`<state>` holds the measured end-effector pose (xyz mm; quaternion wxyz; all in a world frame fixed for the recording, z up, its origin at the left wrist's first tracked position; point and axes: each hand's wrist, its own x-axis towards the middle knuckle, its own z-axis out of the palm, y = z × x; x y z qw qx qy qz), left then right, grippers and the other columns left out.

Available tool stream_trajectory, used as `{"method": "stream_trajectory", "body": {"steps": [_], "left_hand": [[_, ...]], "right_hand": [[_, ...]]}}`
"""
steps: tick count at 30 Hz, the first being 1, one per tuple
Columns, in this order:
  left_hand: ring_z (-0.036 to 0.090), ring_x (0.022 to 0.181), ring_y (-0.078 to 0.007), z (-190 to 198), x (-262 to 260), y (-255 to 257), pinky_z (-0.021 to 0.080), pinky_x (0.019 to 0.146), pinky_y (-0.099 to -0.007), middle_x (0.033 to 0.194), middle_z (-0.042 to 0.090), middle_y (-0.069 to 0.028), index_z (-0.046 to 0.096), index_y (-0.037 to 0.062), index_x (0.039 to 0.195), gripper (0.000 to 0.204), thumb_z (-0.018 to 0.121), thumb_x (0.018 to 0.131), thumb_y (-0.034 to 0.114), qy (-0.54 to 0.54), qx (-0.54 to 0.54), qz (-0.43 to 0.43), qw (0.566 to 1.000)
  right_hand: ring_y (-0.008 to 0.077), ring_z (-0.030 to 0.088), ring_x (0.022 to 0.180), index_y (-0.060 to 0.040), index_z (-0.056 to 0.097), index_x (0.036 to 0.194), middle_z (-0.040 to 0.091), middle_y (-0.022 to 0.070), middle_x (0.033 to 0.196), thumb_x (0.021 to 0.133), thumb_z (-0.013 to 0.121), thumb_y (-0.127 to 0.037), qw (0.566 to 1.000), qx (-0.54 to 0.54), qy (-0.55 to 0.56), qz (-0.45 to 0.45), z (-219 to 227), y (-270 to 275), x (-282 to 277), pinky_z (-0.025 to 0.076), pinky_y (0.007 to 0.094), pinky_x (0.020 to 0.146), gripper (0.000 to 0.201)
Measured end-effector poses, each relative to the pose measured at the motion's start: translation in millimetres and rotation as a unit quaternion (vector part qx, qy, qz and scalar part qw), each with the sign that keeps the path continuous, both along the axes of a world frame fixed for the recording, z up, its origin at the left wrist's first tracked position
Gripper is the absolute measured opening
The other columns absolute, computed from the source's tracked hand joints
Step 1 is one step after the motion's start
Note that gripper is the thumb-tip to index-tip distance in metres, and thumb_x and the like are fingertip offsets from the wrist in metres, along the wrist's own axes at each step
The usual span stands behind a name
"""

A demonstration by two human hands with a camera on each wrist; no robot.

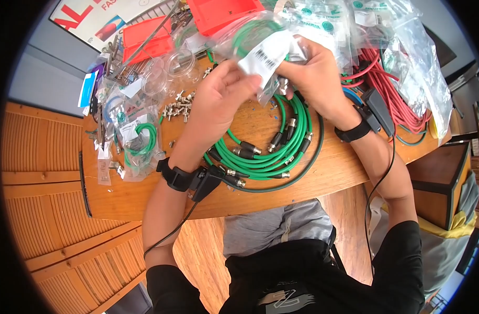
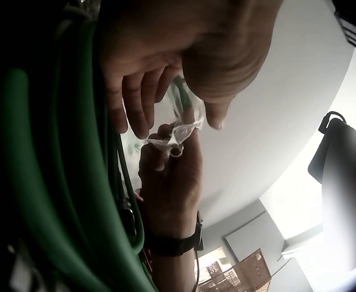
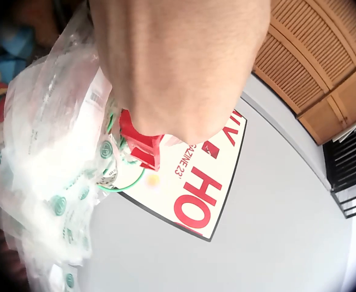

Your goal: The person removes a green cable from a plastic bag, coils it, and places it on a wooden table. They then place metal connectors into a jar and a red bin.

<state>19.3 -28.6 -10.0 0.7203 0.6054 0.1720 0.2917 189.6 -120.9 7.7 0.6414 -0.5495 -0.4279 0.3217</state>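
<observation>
A clear plastic bag with a white barcode label (image 1: 265,58) and a coiled green cable (image 1: 250,35) inside is held up over the table. My right hand (image 1: 320,78) pinches the bag beside the label; the left wrist view shows that hand (image 2: 172,188) gripping gathered plastic (image 2: 184,132). My left hand (image 1: 213,102) is at the label's lower left edge, fingers loosely bent and apart from the thumb; contact is unclear. In the left wrist view a gap separates this hand's (image 2: 190,48) thumb and fingers. The back of my right hand (image 3: 181,73) hides its fingertips in the right wrist view.
Coiled green cables (image 1: 260,162) with metal connectors lie below the hands. Loose connectors (image 1: 179,106) and bagged cables (image 1: 137,138) are to the left, with red boxes (image 1: 148,39) behind. Red cables (image 1: 388,91) and a pile of plastic bags (image 1: 417,63) occupy the right side.
</observation>
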Motion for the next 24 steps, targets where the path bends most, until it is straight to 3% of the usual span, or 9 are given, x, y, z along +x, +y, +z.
{"method": "stream_trajectory", "body": {"steps": [2,4,8,11,17,24], "left_hand": [[0.067,0.099,-0.014,-1.6,0.0,1.4,0.054,0.09,-0.0297,0.11,0.068,-0.0093,0.058,-0.0047,0.126,0.037,0.059,0.104,0.024,0.015,-0.014,0.009,1.0],[0.066,0.104,-0.0159,0.8,-3.2,4.1,0.054,0.093,-0.0334,0.119,0.067,-0.0106,0.057,-0.0043,0.129,0.034,0.051,0.108,0.022,0.04,-0.024,0.009,0.999],[0.068,0.096,-0.0134,10.5,-3.0,3.2,0.057,0.084,-0.0307,0.111,0.07,-0.0094,0.061,-0.0032,0.121,0.034,0.051,0.108,0.026,-0.039,-0.098,0.037,0.994],[0.068,0.094,-0.014,8.7,-3.5,7.3,0.058,0.083,-0.0319,0.11,0.07,-0.0093,0.061,-0.0027,0.12,0.033,0.05,0.108,0.027,-0.05,-0.115,0.033,0.991],[0.067,0.091,-0.0137,2.6,-6.7,9.4,0.058,0.081,-0.0312,0.108,0.069,-0.0085,0.059,-0.0024,0.121,0.03,0.056,0.106,0.023,-0.03,-0.081,-0.047,0.995],[0.067,0.094,-0.0136,8.4,-7.1,3.6,0.057,0.081,-0.0295,0.11,0.069,-0.0074,0.058,-0.0025,0.122,0.033,0.071,0.092,0.003,-0.005,-0.002,-0.066,0.998]], "right_hand": [[0.0074,0.06,0.052,0.0043,0.066,0.106,0.072,0.0057,0.078,0.089,0.075,-0.01,0.998,-0.02,-0.053,0.015,-2.9,-1.7,-3.7,0.048,0.0217,0.042,0.024],[0.0082,0.063,0.056,0.004,0.066,0.109,0.072,0.0059,0.079,0.089,0.076,-0.009,0.996,-0.037,-0.023,0.078,1.2,-3.1,-2.1,0.051,0.0229,0.045,0.026],[0.0098,0.067,0.066,0.0032,0.065,0.112,0.072,0.0063,0.082,0.087,0.077,-0.006,0.976,-0.041,0.061,0.203,12.1,-5.0,6.2,0.056,0.0251,0.053,0.029],[0.0103,0.068,0.071,0.0025,0.066,0.111,0.072,0.0064,0.083,0.086,0.079,-0.005,0.968,-0.028,0.091,0.234,13.9,-5.0,7.9,0.056,0.0247,0.055,0.029],[0.0097,0.066,0.065,0.0023,0.068,0.105,0.072,0.0066,0.083,0.085,0.08,-0.005,0.98,-0.024,0.028,0.196,4.9,-2.5,11.0,0.053,0.0232,0.053,0.024],[0.0101,0.066,0.064,0.0015,0.069,0.102,0.072,0.0075,0.083,0.086,0.08,-0.007,0.967,-0.075,0.121,0.214,8.0,-4.0,20.9,0.054,0.0228,0.055,0.022]]}}
